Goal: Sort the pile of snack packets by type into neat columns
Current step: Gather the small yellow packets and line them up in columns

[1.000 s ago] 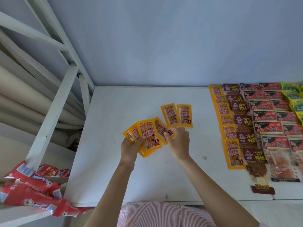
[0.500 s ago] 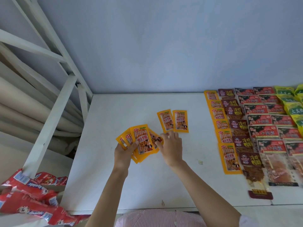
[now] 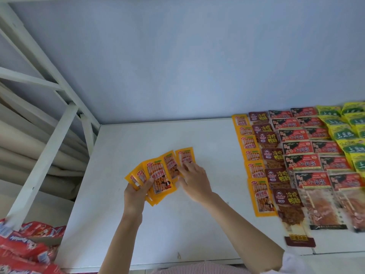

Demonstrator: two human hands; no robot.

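- The right hand has slid onto the two loose orange packets, fingers flat.
- Left hand grips the orange fan beside them, above the counter.

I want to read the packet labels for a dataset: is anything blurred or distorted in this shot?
Head view: the right hand and the orange packets fanned in the left hand are motion-smeared; the brown packets print reads sharply; the green packets at the right edge are soft; the white frame bows from wide-angle distortion.
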